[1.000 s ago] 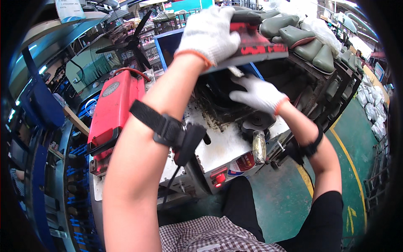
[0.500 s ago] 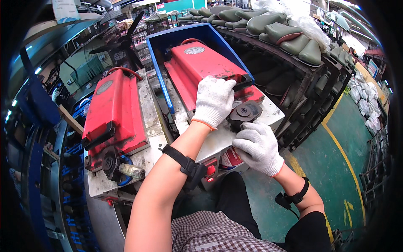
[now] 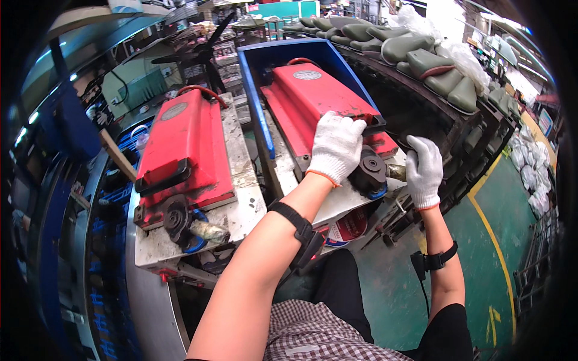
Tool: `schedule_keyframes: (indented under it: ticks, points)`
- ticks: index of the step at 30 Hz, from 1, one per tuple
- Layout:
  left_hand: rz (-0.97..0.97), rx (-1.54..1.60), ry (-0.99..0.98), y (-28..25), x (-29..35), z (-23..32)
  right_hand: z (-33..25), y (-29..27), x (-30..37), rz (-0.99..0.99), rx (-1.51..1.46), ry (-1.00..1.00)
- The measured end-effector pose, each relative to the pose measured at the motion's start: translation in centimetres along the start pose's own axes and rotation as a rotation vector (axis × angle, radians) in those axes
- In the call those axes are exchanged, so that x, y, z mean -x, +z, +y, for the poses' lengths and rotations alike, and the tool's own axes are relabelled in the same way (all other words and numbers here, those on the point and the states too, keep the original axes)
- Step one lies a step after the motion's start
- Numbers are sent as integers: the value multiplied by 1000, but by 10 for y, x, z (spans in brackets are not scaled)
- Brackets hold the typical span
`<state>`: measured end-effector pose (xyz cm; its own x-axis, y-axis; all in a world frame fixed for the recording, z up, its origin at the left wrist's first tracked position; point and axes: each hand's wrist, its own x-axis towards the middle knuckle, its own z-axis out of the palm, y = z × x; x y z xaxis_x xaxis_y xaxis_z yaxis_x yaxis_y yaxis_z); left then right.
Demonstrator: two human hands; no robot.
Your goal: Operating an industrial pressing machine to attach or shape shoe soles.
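— Left hand [image 3: 336, 147]?
— Gloved in white, fingers [image 3: 343, 126] curled flat over the near end of the red machine housing [image 3: 319, 99], pressed on its black lower edge. Closed onto it, though whether truly gripped or only pressed down could not be told.
— And the right hand [image 3: 424, 170]?
— Also in a white glove, at three o'clock from the left. Fingers [image 3: 428, 150] bent around something at the desk's right edge, next to the black round part [image 3: 368, 169]; what was held stayed hidden under the glove. Looked closed, nothing more certain.
— Where was the housing itself?
— Lying in a blue tray [image 3: 256, 108] at twelve o'clock from the hands, long side running away from the wearer, near end jutting out over the desk [image 3: 241, 210]. Black round part just at its near corner, between the two gloves, with a blue rim beneath.
— Further out?
— At nine o'clock, a second red housing [image 3: 183, 150] flat on the worn desk top, black handle [image 3: 164, 178] across its near end, a black wheel [image 3: 176, 219] and a dull metal cylinder [image 3: 208, 231] just below. Black straps on both forearms. Grey-green moulded seats [image 3: 421, 51] stacked at one o'clock, behind the tray. Green floor [image 3: 481, 265] with a yellow line at four o'clock.
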<state>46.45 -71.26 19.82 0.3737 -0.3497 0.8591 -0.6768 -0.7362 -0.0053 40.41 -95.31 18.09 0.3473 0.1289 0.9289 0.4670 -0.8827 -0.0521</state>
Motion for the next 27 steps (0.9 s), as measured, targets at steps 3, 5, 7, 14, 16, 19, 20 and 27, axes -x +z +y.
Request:
schedule_keyframes:
  ticks: [3, 5, 7, 14, 16, 19, 20, 27]
  points:
    - [-123, 81, -62, -11, 0, 3, -41, 26, -37, -36, -212, -16]
    - [-124, 95, -78, -20, 6, 11, -53, 55, -49, -193, -446, 82]
    - [-152, 265, -176, -32, 17, 14, -55, 61, -53, -203, -256, -21]
    - [-154, -218, -379, -229, 73, -60, -35, 83, -43, -242, -97, -61]
    - [-47, -289, -456, -264, 113, -93, -37, 90, -48, -278, -52, -60]
    - [-369, -408, -405, -303, 144, -127, -46, 101, -53, -311, 36, -30]
    - [-434, -414, -402, -307, 142, -133, -49, 104, -53, -307, 79, -2]
    - [-741, -408, -711, -288, 104, -140, -41, 110, -50, -259, 70, -17]
